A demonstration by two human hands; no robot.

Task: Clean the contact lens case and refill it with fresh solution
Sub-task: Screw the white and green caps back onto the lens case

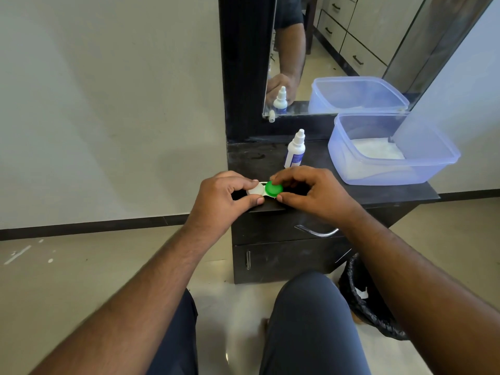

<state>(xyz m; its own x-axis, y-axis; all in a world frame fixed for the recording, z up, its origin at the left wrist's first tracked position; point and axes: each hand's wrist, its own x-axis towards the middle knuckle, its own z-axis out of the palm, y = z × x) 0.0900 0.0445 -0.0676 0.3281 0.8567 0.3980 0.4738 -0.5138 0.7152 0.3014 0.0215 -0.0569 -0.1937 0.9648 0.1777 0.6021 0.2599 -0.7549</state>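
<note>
The contact lens case (261, 190) has a white cap on its left well and a green cap (273, 188) on its right. I hold it just above the front edge of the black dresser top (378, 192). My left hand (224, 197) pinches the white side between thumb and fingers. My right hand (313, 193) grips the green cap with thumb and forefinger. A white solution bottle (295, 150) with a blue label stands upright, capped, just behind my hands.
A clear bluish plastic tub (443, 155) with white tissue inside sits at the right of the dresser top. A mirror (338, 50) stands behind. A drawer handle (316, 231) lies below my hands. A black-lined bin (365, 299) stands on the floor at right.
</note>
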